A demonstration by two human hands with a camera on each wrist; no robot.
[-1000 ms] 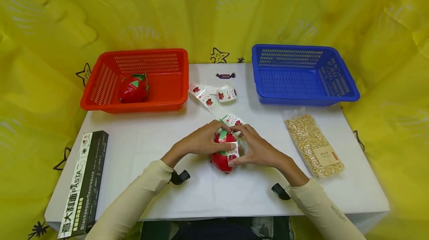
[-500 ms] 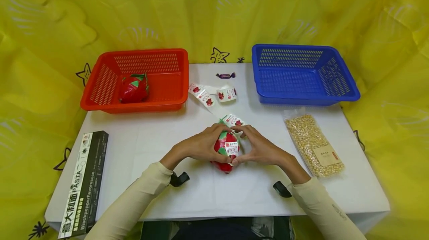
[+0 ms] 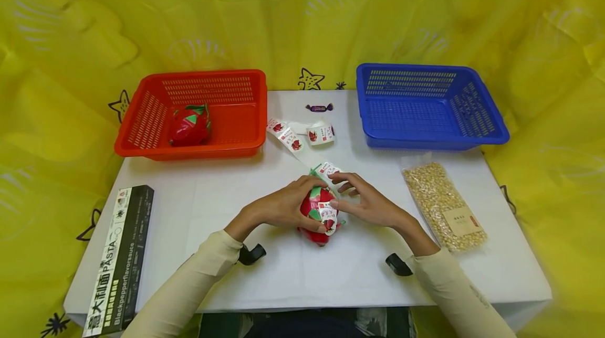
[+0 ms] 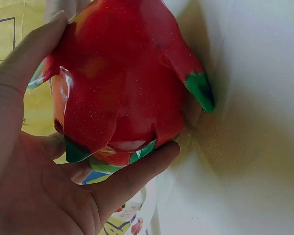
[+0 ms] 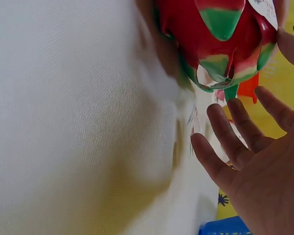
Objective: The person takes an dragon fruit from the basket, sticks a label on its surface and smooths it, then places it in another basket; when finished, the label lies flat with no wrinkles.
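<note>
A red dragon fruit (image 3: 314, 208) with green-tipped scales lies on the white table at the centre, its surface glossy in both wrist views. My left hand (image 3: 285, 204) grips it from the left, thumb at the near side and fingers round the far end. A white sticker (image 3: 328, 216) printed with a fruit picture lies on its upper right side. My right hand (image 3: 371, 202) is beside the fruit with its fingers spread, the thumb tip right at the sticker's top edge. In the right wrist view the other right fingers (image 5: 225, 128) stand apart from the fruit.
Behind the fruit lies a strip of stickers (image 3: 289, 138) with its roll (image 3: 321, 134), and a purple wrapped candy (image 3: 320, 108). A red basket (image 3: 227, 152) holds another dragon fruit (image 3: 189, 127). A blue basket (image 3: 425, 141), a bag of corn kernels (image 3: 435, 196) and a pasta box (image 3: 118, 259) stand around.
Both thumbs were on the sticker; the right hand has since drawn back slightly and spread its fingers, baring the sticker. The left hand keeps its grip.
</note>
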